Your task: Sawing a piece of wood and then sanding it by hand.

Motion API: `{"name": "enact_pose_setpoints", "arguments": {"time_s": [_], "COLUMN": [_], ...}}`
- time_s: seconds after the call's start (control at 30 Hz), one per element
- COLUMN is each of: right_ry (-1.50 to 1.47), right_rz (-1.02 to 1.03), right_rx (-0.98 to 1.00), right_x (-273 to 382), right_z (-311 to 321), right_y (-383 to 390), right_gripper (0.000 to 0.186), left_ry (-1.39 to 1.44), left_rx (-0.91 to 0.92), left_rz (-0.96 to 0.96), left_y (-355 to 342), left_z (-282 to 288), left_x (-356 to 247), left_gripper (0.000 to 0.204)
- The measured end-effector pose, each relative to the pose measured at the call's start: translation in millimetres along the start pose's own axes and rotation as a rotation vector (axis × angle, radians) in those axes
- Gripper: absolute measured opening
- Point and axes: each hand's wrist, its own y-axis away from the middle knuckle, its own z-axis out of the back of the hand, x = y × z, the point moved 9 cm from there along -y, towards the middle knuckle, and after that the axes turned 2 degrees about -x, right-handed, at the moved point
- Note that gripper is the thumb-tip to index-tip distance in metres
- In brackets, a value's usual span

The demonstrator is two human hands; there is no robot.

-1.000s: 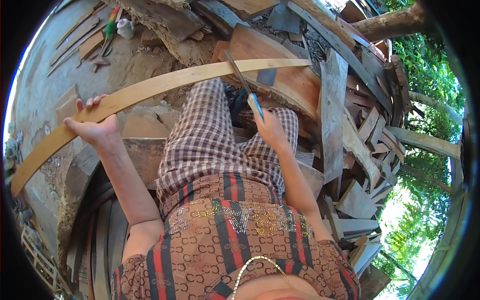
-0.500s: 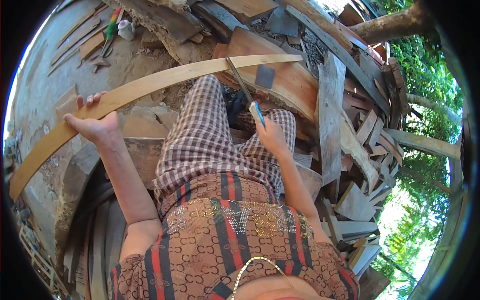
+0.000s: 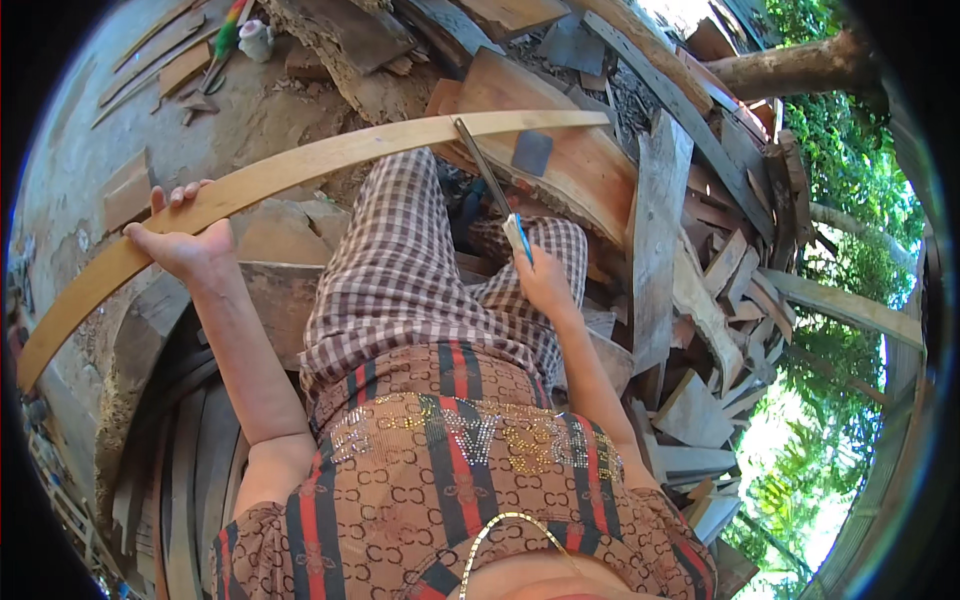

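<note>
A long, pale wooden strip (image 3: 330,162) runs in a shallow curve from the lower left to above my knees. Near its left end my left hand (image 3: 188,248) grips it, the thumb on the near edge and the fingertips on the far edge. My right hand (image 3: 546,284) is closed round the white and blue handle of a long narrow tool (image 3: 488,178) with a dark metal blade. The blade's tip meets the strip right of its middle; the view does not show whether it is a file or a knife.
Beneath the strip's right end lies a wide reddish-brown board (image 3: 585,195) with a small dark square piece (image 3: 531,153) on it. Wood offcuts (image 3: 692,408) are heaped on the right. At the upper left, a white jar-like object (image 3: 256,41) stands near thin slats (image 3: 150,58).
The view has shifted slightly. Both hands keep their hold, and the blade stays at nearly the same place on the strip.
</note>
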Motion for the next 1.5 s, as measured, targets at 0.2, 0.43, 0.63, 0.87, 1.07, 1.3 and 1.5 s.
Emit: {"name": "enact_pose_setpoints", "arguments": {"time_s": [0.2,0.43,0.63,0.87,1.07,1.3,1.5], "right_ry": [0.567,-0.047,-0.142,-0.135,-0.154,-0.213,-0.319], "right_rz": [0.304,-0.075,0.027,0.04,-0.175,-0.322,-0.304], "right_rx": [-0.059,0.026,-0.061,-0.179,-0.414,-0.604,-0.664], "right_x": [66.0,34.1,87.1,74.2,0.6,-75.8,-86.2], "right_z": [9.5,-13.3,29.6,52.5,92.8,81.0,120.0], "right_y": [-79.6,19.8,52.4,104.6,146.8,148.2,113.7], "right_gripper": [0.027,0.028,0.028,0.025,0.022,0.025,0.028], "left_ry": [0.092,0.032,0.165,0.119,0.101,-0.074,-0.144], "left_rx": [0.454,0.949,1.097,1.205,1.315,0.511,0.719], "left_rz": [0.254,0.247,0.37,0.306,0.276,0.322,0.199], "left_y": [-82.4,-44.4,-10.8,-29.3,-21.0,83.3,153.9], "left_z": [-2.5,-133.6,-135.0,-97.8,-106.7,-186.0,-244.6], "left_x": [40.4,248.2,252.2,113.6,40.4,151.1,133.2], "left_gripper": [0.033,0.028,0.032,0.038,0.045,0.058,0.052]}}
